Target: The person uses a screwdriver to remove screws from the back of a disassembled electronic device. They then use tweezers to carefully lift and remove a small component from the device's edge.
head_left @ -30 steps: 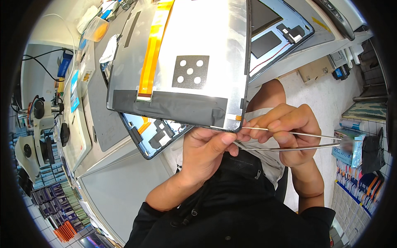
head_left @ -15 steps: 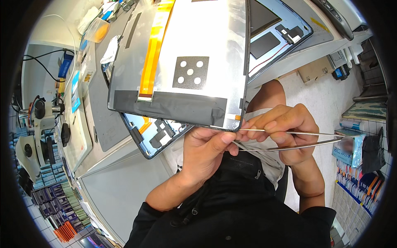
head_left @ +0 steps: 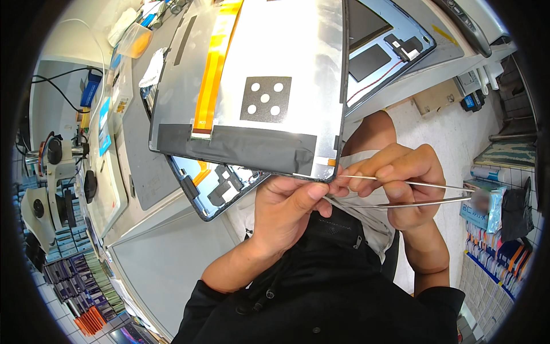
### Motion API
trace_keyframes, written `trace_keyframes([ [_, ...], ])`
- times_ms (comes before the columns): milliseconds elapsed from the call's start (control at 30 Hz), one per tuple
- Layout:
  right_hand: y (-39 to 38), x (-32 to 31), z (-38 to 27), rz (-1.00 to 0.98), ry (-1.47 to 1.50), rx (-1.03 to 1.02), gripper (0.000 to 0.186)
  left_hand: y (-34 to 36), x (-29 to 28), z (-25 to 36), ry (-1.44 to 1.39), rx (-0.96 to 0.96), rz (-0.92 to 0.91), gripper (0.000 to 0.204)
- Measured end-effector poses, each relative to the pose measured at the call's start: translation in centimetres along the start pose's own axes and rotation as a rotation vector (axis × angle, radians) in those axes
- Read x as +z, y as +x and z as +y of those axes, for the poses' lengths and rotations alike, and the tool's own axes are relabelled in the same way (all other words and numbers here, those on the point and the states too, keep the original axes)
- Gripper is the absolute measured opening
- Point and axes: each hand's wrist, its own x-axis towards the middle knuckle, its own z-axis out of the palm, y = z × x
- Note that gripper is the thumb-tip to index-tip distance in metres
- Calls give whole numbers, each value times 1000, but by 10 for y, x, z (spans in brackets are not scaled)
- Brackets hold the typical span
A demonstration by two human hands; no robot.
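A tablet screen panel (head_left: 312, 109) shows its silvery back, with an orange flat cable (head_left: 212, 74) and black tape (head_left: 240, 150) along its near edge. My left hand (head_left: 286, 209) pinches the panel's near right corner, thumb on the edge. In my right hand (head_left: 412, 178) is a pair of metal tweezers (head_left: 441, 200), gripped with its joined end to the right and its arms apart. The tweezers' tips reach toward that corner, where fingers partly hide them. Beneath the panel lies an open tablet housing (head_left: 375, 86), pale blue inside, mostly covered.
A grey mat (head_left: 146, 166) covers the bench under the tablet. Off to the left stand a microscope-like stand (head_left: 51, 195) and a plastic tub (head_left: 134, 41) with something orange inside. Stacked boxes (head_left: 74, 286) sit low at left. A blue packet (head_left: 484, 212) hangs at right.
The panel's right side has shifted slightly to the right. My right hand and the tweezers have moved a little rightward, and the tweezers' arms sit closer together. My left hand keeps its pinch.
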Motion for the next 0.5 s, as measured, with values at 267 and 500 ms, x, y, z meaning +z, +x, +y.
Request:
trace_keyframes([
  [267,1,0,-7,-15,-101,37,13,0,10,1,180,12,104,32],
  [500,2,-1,-7,-25,-123,48,16,0,9,0,183,12,118,33],
])
